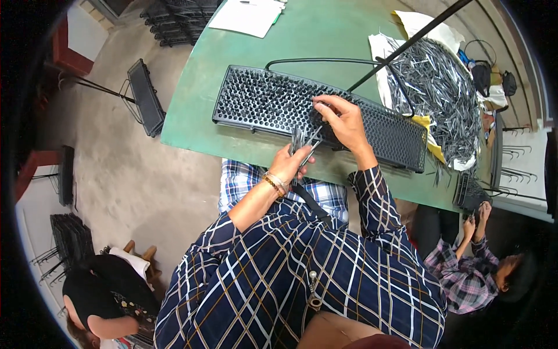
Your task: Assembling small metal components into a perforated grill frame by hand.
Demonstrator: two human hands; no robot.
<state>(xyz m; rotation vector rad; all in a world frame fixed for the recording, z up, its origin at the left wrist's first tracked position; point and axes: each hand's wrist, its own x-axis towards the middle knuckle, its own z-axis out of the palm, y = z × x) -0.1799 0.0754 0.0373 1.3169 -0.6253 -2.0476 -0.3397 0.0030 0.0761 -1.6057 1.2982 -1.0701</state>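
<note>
A long black perforated panel [383,136] lies across the green table in front of me. Its left part is studded with dark upright tips, while the right part shows open holes. My left hand [293,161] is closed around a bundle of thin grey strips [298,138] just off the panel's near edge. Over the panel's middle, my right hand [344,123] has thumb and fingers drawn together at the holes. What its fingertips pinch is too small and dark to make out.
A large heap of similar grey strips [436,87] sits on an opened white-and-yellow sack at the right. A black rod handle [407,46] rises from the panel. Papers [247,16] lie at the table's far left. Another person's hands [478,221] work at a black panel at the right.
</note>
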